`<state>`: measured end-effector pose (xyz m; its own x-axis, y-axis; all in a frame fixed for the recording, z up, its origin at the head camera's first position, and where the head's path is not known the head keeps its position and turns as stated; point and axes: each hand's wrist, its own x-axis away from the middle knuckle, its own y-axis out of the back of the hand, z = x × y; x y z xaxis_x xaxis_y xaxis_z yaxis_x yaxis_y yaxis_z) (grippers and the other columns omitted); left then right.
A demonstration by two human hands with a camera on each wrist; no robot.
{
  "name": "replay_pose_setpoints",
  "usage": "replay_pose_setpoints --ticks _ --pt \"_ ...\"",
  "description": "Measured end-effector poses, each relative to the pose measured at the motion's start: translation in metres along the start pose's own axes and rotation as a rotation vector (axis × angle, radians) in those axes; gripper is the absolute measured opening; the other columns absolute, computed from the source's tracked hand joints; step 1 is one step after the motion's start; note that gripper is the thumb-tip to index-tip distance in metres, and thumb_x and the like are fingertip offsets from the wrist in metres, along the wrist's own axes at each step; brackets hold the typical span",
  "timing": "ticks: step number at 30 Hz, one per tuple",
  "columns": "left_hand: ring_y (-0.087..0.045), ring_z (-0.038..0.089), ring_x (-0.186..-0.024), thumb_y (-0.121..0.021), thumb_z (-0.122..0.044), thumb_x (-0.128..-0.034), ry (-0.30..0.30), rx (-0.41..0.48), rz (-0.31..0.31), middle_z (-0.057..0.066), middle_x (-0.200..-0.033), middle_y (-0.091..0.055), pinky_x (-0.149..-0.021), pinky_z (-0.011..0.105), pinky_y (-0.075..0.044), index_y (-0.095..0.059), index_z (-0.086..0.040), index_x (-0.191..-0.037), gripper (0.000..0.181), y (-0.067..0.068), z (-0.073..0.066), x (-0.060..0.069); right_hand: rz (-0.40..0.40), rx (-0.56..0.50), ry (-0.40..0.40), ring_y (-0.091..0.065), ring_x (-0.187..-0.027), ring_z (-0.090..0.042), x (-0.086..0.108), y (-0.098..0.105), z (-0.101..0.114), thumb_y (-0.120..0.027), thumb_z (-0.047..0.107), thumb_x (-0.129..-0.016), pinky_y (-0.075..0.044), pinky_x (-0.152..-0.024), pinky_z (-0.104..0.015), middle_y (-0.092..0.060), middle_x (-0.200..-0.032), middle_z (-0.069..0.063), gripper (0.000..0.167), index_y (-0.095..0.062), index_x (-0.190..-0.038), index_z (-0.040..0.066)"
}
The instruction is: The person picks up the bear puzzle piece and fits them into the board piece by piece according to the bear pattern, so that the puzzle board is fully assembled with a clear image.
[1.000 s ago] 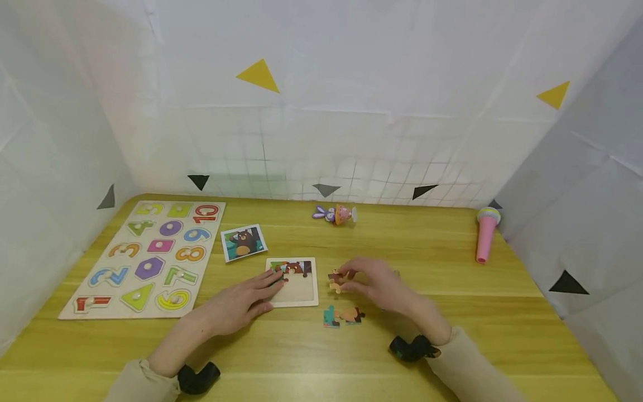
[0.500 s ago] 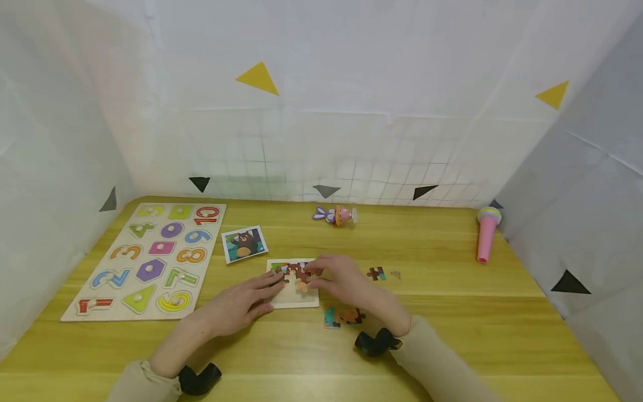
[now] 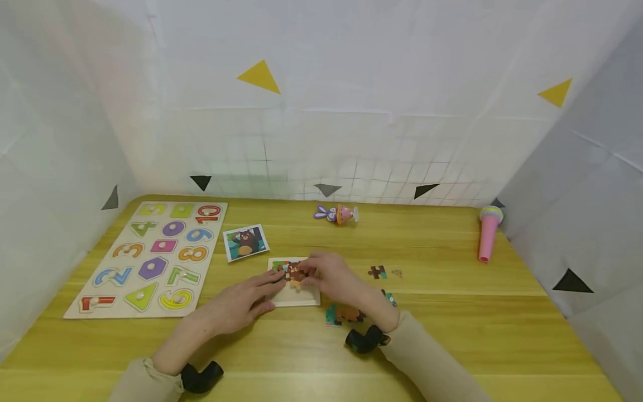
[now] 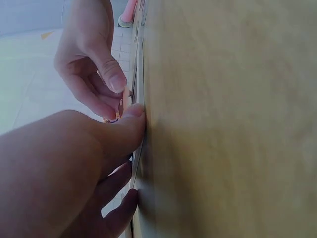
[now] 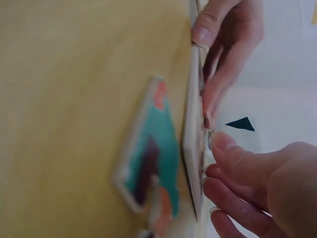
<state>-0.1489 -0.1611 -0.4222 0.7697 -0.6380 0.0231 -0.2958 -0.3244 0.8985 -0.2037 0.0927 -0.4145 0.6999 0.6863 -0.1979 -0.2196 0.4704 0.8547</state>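
Note:
A small wooden jigsaw tray [image 3: 306, 301] lies at the table's middle, its upper part filled with a bear picture and its lower part bare wood. On its left edge rests my left hand [image 3: 240, 304], fingers extended onto the frame. My right hand [image 3: 335, 279] pinches a brown and tan jigsaw piece [image 3: 295, 285] low over the tray, beside the fitted pieces. In the right wrist view this piece [image 5: 209, 124] is seen nearly edge-on between thumb and fingers. Whether it sits in the tray is hard to tell.
Loose jigsaw pieces lie near the tray: a teal and brown group [image 3: 332, 315], a brown one [image 3: 377, 272] and a pale one [image 3: 397, 273]. Around them are a bear picture card [image 3: 246, 243], number board [image 3: 161, 245], rabbit toy [image 3: 337, 214] and pink microphone [image 3: 486, 237].
My right hand has carried the jigsaw piece left from the table onto the tray, then shifted slightly further left. My left hand has stayed on the tray's edge.

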Motion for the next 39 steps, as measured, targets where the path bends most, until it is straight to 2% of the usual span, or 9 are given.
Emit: replay_pose_setpoints --ticks 7,26,30,34,39 --pt "-0.033 0.029 -0.148 -0.054 -0.028 -0.1045 0.001 -0.012 -0.007 0.004 -0.162 -0.034 -0.115 0.051 -0.037 -0.047 -0.014 -0.151 0.049 0.0 0.001 0.001 0.016 -0.005 0.041 -0.064 -0.085 -0.014 0.001 -0.007 -0.001 -0.072 0.016 -0.093 -0.053 -0.072 -0.021 -0.065 -0.1 -0.004 0.029 -0.07 -0.12 0.005" --pt "-0.037 0.034 -0.145 -0.054 -0.025 -0.1045 -0.035 -0.024 -0.033 0.01 -0.161 -0.036 -0.113 0.054 -0.039 -0.047 -0.013 -0.151 0.048 0.0 0.0 0.001 -0.003 -0.017 0.028 -0.062 -0.086 -0.016 0.0 -0.015 -0.002 -0.069 0.018 -0.096 -0.053 -0.074 -0.023 -0.06 -0.103 -0.007 0.03 -0.066 -0.123 0.005" --pt "-0.037 0.034 -0.145 -0.052 -0.026 -0.1052 -0.017 -0.01 -0.017 0.011 -0.16 -0.036 -0.113 0.056 -0.038 -0.045 -0.018 -0.152 0.048 0.0 -0.001 0.001 0.011 -0.014 -0.007 -0.06 -0.087 -0.016 0.001 -0.015 -0.003 -0.068 0.021 -0.096 -0.047 -0.079 -0.029 -0.058 -0.106 -0.006 0.03 -0.067 -0.123 0.008" --pt "-0.039 0.035 -0.144 -0.051 -0.027 -0.1055 -0.013 -0.012 -0.01 0.012 -0.159 -0.037 -0.112 0.057 -0.039 -0.043 -0.024 -0.153 0.049 0.0 -0.002 0.001 0.012 -0.021 -0.021 -0.057 -0.085 -0.014 0.001 -0.015 -0.003 -0.068 0.021 -0.096 -0.045 -0.077 -0.027 -0.056 -0.108 -0.007 0.029 -0.067 -0.123 0.008" --pt "-0.04 0.038 -0.143 -0.052 -0.026 -0.1052 -0.032 -0.042 -0.023 0.013 -0.159 -0.037 -0.11 0.058 -0.04 -0.045 -0.025 -0.152 0.048 -0.002 -0.001 0.0 0.005 -0.02 -0.01 -0.055 -0.082 -0.014 0.001 -0.016 -0.005 -0.068 0.02 -0.097 -0.043 -0.074 -0.026 -0.056 -0.108 -0.006 0.029 -0.068 -0.124 0.009"
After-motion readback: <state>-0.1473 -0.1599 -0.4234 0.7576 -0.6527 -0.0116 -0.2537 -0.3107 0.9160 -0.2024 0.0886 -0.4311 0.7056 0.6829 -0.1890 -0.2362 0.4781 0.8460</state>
